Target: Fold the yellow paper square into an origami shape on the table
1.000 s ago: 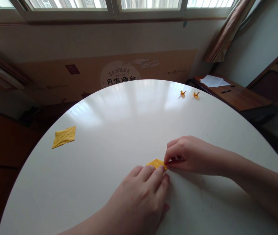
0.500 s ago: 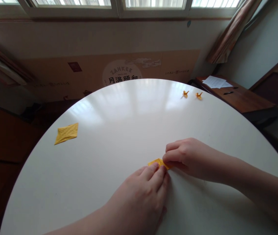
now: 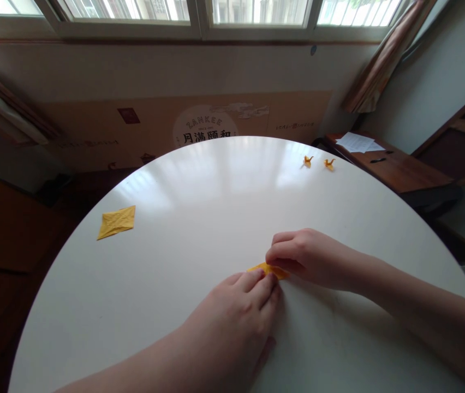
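Head: fingers (image 3: 249, 280) touch paper (image 3: 280, 273); table edge (image 3: 252, 138) well apart.

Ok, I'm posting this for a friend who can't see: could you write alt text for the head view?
A left hand and a right hand work with their fingers on a small folded yellow paper on a curved-edged white table. A creased yellow sheet lies far left; two origami cranes sit near the far right edge.
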### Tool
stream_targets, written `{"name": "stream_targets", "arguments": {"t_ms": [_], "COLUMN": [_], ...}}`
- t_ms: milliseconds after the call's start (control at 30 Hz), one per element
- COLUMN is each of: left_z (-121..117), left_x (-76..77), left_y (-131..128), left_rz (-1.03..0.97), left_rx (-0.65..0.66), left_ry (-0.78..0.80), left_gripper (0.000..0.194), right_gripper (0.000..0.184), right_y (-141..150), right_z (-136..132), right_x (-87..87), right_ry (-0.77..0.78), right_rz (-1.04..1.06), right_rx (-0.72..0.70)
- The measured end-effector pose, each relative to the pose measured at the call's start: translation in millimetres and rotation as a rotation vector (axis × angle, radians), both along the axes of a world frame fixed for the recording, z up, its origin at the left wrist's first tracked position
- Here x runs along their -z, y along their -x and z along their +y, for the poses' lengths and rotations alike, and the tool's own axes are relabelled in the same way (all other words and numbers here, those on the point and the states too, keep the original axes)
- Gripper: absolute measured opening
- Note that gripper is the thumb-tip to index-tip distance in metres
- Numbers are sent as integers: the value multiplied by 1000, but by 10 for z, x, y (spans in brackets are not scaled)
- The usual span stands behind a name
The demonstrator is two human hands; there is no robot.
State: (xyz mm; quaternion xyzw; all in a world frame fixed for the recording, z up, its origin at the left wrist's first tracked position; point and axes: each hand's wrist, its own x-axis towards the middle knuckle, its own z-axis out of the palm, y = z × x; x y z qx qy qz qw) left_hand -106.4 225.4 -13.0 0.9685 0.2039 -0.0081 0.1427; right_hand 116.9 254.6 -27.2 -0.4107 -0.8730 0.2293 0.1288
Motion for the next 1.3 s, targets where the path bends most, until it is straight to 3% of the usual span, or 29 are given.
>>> {"name": "stream_targets", "arguments": {"t_ms": [500, 1033, 1300], "left_z": [7, -4, -15], "left_x": [-20, -31, -8], "left_y": [-11, -3, 27], "left_rz": [15, 24, 2], "left_rx": [0, 8, 6], "left_ry": [-6, -14, -41], "left_gripper": [45, 44, 46], "right_gripper": [22, 22, 25], "right_y": [-76, -149, -201], "right_z": [-17, -148, -119], "right_x": [-158, -251, -319], "right_ry": [72, -34, -2], "right_rz": [-117, -319, -197], "right_rx": [-132, -161, -127]}}
